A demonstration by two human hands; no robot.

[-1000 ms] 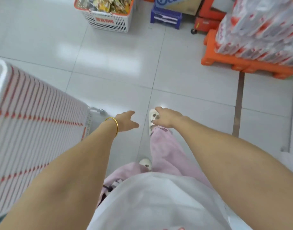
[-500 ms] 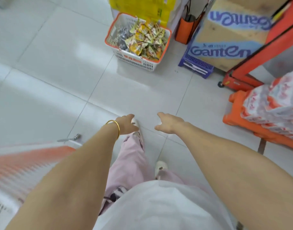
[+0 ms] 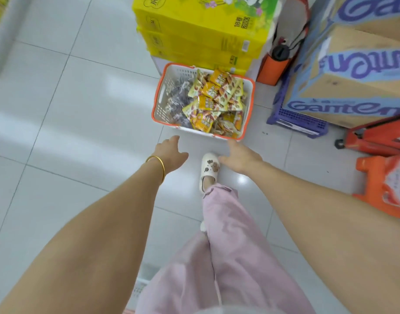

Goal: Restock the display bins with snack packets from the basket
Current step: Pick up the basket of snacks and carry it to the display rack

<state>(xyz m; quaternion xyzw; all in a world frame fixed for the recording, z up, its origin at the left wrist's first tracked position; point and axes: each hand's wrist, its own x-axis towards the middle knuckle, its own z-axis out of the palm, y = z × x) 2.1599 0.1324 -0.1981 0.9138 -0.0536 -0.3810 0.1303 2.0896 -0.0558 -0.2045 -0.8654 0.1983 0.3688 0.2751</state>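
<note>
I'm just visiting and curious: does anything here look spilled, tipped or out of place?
Nothing stands out. The basket sits upright on the floor with the snack packets heaped loosely inside, none spilled around it. The left hand and right hand are both empty.

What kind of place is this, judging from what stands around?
Probably a shop aisle: a basket of snack packets on the floor, stacked yellow boxes and Ganten cartons beside it.

Cut off at the top edge: yellow cartons (image 3: 201, 32). Cropped at the right: Ganten boxes (image 3: 357, 64), orange pallet (image 3: 373, 177). Too blurred to identify: dark packets (image 3: 178, 98) in the left half of the basket (image 3: 157, 96). Unreadable: print on yellow snack packets (image 3: 211, 91). Mostly hidden behind pink trouser leg (image 3: 228, 234): rear slipper (image 3: 203, 226).
</note>
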